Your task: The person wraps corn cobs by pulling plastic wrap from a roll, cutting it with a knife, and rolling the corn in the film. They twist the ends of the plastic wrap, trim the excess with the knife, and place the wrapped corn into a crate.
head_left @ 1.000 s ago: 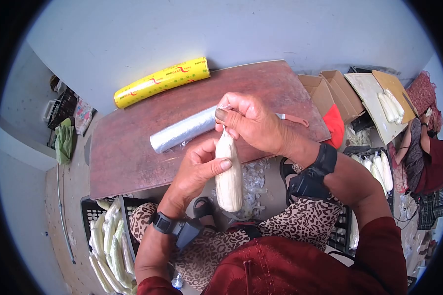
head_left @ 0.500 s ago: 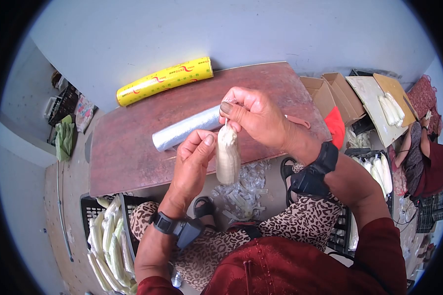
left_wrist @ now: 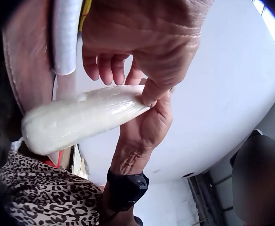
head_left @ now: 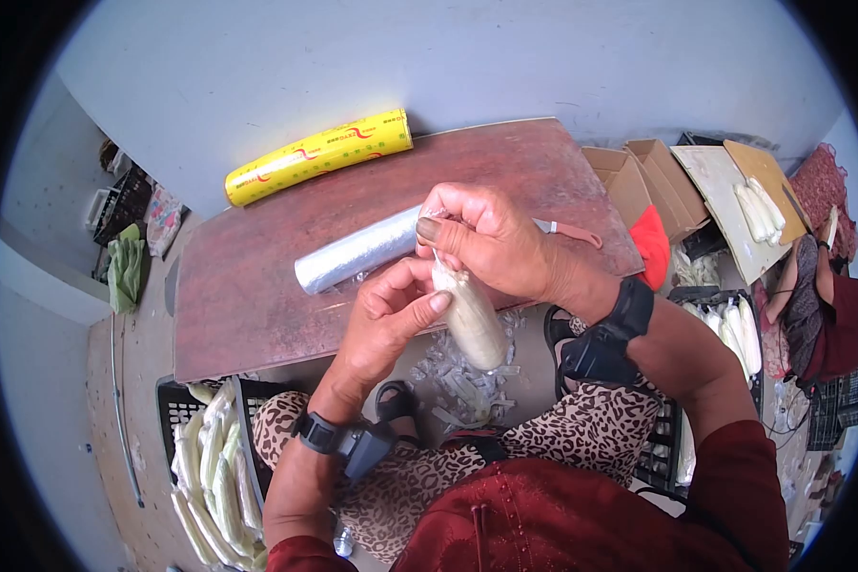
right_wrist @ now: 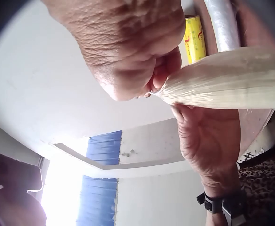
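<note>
A: Where is the film-wrapped corn ear [head_left: 474,324] held?

B: Between and below the two hands. Its neck is gripped by the left hand [head_left: 383,319], with the thumb laid against the upper side and the fingers bent behind. The rounded end is left hanging free, tilted down and to the right of the left hand, below the right hand [head_left: 496,246].

A: And how is the right hand set?

B: It is closed to a pinch above the neck. The twisted film end [right_wrist: 156,92] is caught between thumb and fingers, and the hand is placed just beside the fingers of the left one.

A: Is the left hand closed tightly?

B: Only partly. In the left wrist view its other fingers are seen loosely bent, apart from the ear.

A: What is found around the hands?

B: A clear film roll [head_left: 357,251] is laid on the wooden tabletop [head_left: 238,319], beyond the left hand, with one end hidden behind the right. Farther beyond, a yellow printed roll [head_left: 319,158] is seen. To the right of the right hand, a knife [head_left: 574,234] is laid with its handle pointed away from the fingers. Plastic scraps [head_left: 467,381] are scattered on the floor below the hands, and more corn ears [head_left: 221,477] are piled below and left of the left hand.
</note>
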Demonstrator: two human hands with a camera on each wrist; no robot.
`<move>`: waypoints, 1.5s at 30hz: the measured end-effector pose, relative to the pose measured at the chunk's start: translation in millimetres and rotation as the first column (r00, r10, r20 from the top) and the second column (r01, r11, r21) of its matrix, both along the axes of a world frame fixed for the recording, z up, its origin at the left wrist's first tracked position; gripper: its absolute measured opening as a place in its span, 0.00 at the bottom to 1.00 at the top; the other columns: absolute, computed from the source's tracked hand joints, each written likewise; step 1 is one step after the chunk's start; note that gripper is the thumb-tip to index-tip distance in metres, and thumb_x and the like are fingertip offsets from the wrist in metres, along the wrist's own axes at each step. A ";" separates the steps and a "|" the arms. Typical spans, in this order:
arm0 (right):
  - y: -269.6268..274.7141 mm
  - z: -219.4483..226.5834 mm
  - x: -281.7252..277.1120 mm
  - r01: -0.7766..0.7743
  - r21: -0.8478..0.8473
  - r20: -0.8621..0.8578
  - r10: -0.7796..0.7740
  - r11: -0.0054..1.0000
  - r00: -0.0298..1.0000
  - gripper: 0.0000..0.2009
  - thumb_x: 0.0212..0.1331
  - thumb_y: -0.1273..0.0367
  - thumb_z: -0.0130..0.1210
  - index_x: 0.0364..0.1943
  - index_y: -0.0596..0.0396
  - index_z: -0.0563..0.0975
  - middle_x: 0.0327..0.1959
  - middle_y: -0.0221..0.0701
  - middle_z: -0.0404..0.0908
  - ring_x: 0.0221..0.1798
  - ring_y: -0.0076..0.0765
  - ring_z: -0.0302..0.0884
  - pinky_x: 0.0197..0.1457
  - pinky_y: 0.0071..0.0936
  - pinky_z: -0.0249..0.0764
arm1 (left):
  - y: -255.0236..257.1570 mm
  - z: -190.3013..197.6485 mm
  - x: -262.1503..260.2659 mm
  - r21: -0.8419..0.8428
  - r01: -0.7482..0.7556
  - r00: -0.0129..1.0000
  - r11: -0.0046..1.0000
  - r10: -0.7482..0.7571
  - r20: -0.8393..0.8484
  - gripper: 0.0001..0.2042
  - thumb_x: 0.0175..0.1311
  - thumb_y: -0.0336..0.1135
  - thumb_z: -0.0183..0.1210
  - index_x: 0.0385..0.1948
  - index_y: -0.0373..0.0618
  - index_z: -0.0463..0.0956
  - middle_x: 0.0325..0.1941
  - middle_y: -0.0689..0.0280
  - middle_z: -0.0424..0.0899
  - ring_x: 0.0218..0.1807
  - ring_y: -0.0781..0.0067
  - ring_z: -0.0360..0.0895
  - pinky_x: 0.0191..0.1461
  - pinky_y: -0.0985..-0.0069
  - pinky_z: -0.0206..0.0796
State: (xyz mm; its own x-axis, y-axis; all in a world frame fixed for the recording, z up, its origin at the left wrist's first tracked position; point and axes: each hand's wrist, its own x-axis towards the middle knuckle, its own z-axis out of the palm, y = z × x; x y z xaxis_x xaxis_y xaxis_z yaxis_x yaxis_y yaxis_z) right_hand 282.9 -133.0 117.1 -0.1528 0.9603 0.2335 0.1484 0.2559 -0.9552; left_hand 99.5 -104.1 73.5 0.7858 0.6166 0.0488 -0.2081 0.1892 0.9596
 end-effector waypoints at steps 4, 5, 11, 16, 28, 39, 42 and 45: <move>1.6 -4.1 -0.9 0.061 0.060 -0.004 -0.061 0.996 0.998 0.10 0.65 0.67 0.52 0.32 0.61 0.75 0.21 0.25 0.75 0.27 0.17 0.72 0.30 0.22 0.70 | -0.6 -3.5 3.8 0.030 -0.051 0.998 0.998 0.049 0.045 0.11 0.58 0.30 0.65 0.41 0.43 0.75 0.45 0.70 0.79 0.48 0.79 0.74 0.55 0.75 0.67; 3.1 -5.5 0.7 0.069 0.063 -0.004 -0.069 0.996 0.998 0.10 0.65 0.67 0.52 0.32 0.61 0.75 0.20 0.25 0.75 0.27 0.17 0.72 0.30 0.22 0.70 | 0.2 -4.2 2.8 0.004 -0.054 0.998 0.999 0.054 0.027 0.12 0.57 0.30 0.66 0.40 0.44 0.74 0.44 0.70 0.79 0.48 0.79 0.74 0.55 0.75 0.67; 3.3 -5.0 3.1 0.048 0.035 0.014 -0.049 0.998 0.999 0.09 0.67 0.68 0.50 0.32 0.59 0.74 0.25 0.24 0.75 0.28 0.15 0.69 0.32 0.18 0.69 | -2.5 5.6 2.5 -0.032 -0.066 0.997 0.997 0.066 -0.030 0.16 0.54 0.30 0.68 0.42 0.46 0.71 0.42 0.71 0.78 0.46 0.81 0.73 0.52 0.76 0.67; 2.8 -8.0 -1.1 0.059 0.089 0.032 -0.062 0.994 0.998 0.10 0.64 0.67 0.52 0.31 0.60 0.76 0.19 0.26 0.75 0.25 0.17 0.72 0.29 0.22 0.70 | -5.2 11.1 -0.8 -0.074 -0.007 0.993 0.997 -0.001 -0.114 0.19 0.54 0.30 0.68 0.45 0.45 0.69 0.41 0.71 0.77 0.45 0.81 0.73 0.51 0.78 0.67; 11.1 -12.1 9.2 0.085 -0.028 0.013 -0.085 0.996 0.996 0.10 0.68 0.66 0.49 0.37 0.60 0.75 0.30 0.24 0.77 0.35 0.16 0.73 0.41 0.18 0.72 | -5.0 0.8 2.8 -0.022 -0.092 0.996 0.995 0.093 0.014 0.21 0.65 0.33 0.57 0.58 0.41 0.65 0.55 0.66 0.76 0.59 0.75 0.70 0.64 0.73 0.60; 3.9 -5.4 3.5 -0.008 -0.089 -0.091 0.000 0.996 0.996 0.11 0.69 0.64 0.49 0.39 0.60 0.75 0.33 0.26 0.78 0.40 0.18 0.76 0.45 0.19 0.72 | 5.7 -10.0 5.6 0.018 -0.206 0.978 0.978 0.206 -0.007 0.13 0.71 0.40 0.51 0.47 0.40 0.74 0.46 0.67 0.80 0.47 0.77 0.75 0.58 0.74 0.64; 0.4 -3.6 -1.1 -0.042 -0.015 -0.018 0.042 0.999 0.999 0.11 0.69 0.64 0.49 0.39 0.60 0.74 0.33 0.26 0.78 0.40 0.18 0.76 0.46 0.20 0.72 | 14.1 -12.7 8.8 0.008 -0.322 0.945 0.947 0.321 0.058 0.15 0.72 0.44 0.48 0.43 0.40 0.75 0.43 0.65 0.80 0.44 0.78 0.75 0.54 0.76 0.65; -6.9 1.5 -11.7 -0.085 -0.014 -0.023 0.084 0.996 0.996 0.11 0.70 0.65 0.48 0.39 0.60 0.74 0.34 0.26 0.77 0.39 0.19 0.75 0.47 0.21 0.72 | 21.4 -2.6 11.0 -0.038 -0.404 0.907 0.914 0.406 0.109 0.19 0.73 0.48 0.45 0.41 0.39 0.75 0.42 0.63 0.80 0.44 0.77 0.75 0.52 0.75 0.66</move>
